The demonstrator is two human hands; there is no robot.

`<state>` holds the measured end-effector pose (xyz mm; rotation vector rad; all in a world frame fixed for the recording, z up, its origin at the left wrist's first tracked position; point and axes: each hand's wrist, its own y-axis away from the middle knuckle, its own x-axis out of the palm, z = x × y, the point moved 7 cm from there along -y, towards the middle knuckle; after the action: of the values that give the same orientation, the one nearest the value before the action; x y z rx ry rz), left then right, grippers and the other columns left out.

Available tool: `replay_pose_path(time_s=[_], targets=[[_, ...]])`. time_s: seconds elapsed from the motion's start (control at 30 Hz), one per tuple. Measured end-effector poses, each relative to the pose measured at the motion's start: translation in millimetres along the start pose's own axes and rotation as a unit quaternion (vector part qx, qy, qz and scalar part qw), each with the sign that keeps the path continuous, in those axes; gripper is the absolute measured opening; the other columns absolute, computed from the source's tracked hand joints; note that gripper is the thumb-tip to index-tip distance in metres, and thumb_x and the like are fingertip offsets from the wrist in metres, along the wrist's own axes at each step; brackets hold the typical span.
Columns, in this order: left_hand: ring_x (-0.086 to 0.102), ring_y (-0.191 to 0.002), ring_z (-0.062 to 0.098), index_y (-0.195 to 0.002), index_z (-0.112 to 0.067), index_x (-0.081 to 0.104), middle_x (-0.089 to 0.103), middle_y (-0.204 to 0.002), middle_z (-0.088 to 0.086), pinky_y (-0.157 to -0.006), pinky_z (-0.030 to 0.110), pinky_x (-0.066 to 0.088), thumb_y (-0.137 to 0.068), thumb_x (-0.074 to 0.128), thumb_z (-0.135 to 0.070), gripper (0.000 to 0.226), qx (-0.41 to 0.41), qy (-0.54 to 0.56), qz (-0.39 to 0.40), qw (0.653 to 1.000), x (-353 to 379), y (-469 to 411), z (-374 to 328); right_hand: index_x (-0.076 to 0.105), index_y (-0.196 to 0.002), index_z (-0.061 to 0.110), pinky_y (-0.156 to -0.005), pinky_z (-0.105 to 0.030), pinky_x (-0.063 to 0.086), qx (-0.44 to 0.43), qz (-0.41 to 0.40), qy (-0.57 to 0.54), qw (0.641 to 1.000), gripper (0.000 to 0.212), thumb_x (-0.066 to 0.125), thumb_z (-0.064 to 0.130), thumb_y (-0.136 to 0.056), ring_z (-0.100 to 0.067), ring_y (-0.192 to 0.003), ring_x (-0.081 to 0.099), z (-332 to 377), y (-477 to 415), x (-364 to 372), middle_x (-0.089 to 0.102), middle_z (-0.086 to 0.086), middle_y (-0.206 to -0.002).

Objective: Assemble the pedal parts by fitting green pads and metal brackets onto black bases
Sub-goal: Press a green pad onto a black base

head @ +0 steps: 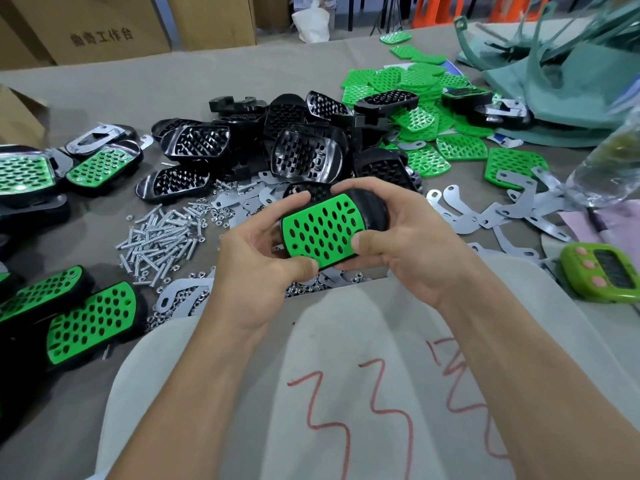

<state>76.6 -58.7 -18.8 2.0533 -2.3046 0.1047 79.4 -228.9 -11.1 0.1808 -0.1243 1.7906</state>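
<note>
Above the lap, at six o'clock from the black bases (298, 147), left hand (252, 268) and right hand (412, 244) clamp a green pad (320, 232) onto a black base (372, 207).

A worker's left hand (252, 271) and right hand (415, 251) are bare, the thumbnails trimmed short and plain. The left forearm (187, 396), at 7 o'clock in the head view, and the right forearm (526, 368), at 4 o'clock, are bare as far as the view reaches. At 6 o'clock, between the arms, lies an off-white cloth garment (346, 327); whether it is an apron or a smock cannot be told. It falls in soft lengthwise folds. It carries hand-drawn red markings (346, 429): two zigzag strokes like the figures 33 and, on their 3 o'clock side, a further red character partly covered by the right forearm.
</note>
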Motion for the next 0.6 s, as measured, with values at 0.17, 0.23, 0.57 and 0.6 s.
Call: replay_pose_path(time_s=[0.17,0.23,0.57,0.6], targets=[[0.071,-0.095,0.017,-0.113,-0.043,0.069,0.073,-0.1,-0.01,-0.072,0.046,0.064,-0.061,0.08,-0.005,0.066,0.056,-0.142,-0.001,0.988,7,3,-12,0.067,-0.118,0.011,-0.065,-0.045,0.062,-0.006,-0.032,-0.017,0.999,0.057,0.064,-0.015,-0.068,-0.044,-0.098,0.072,-2,2,-2,0.062,-0.029,-0.12],[0.071,-0.095,0.016,-0.111,-0.044,0.069,0.072,-0.1,-0.011,-0.072,0.047,0.064,-0.059,0.082,-0.006,0.066,0.072,-0.154,-0.008,0.985,7,3,-14,0.068,-0.117,0.011,-0.064,-0.045,0.062,-0.01,-0.03,-0.019,0.999,0.057,0.063,-0.014,-0.066,-0.043,-0.096,0.072,-2,3,-1,0.063,-0.026,-0.117],[0.066,-0.07,0.005,-0.088,-0.044,0.067,0.071,-0.08,-0.019,-0.061,0.026,0.054,-0.063,0.076,0.014,0.064,0.124,-0.273,-0.082,0.951,0,1,-16,0.067,-0.103,0.018,-0.094,-0.061,0.055,-0.029,-0.017,0.035,0.999,0.019,0.062,0.014,-0.085,-0.027,-0.098,0.066,-8,1,20,0.065,-0.006,-0.095],[0.064,-0.068,0.005,-0.086,-0.041,0.066,0.07,-0.078,-0.018,-0.06,0.028,0.054,-0.064,0.075,0.014,0.06,0.126,-0.28,-0.089,0.948,0,2,-17,0.067,-0.101,0.019,-0.094,-0.064,0.053,-0.044,-0.021,0.044,0.998,0.016,0.062,0.016,-0.087,-0.03,-0.098,0.065,-5,1,20,0.064,-0.008,-0.096]])
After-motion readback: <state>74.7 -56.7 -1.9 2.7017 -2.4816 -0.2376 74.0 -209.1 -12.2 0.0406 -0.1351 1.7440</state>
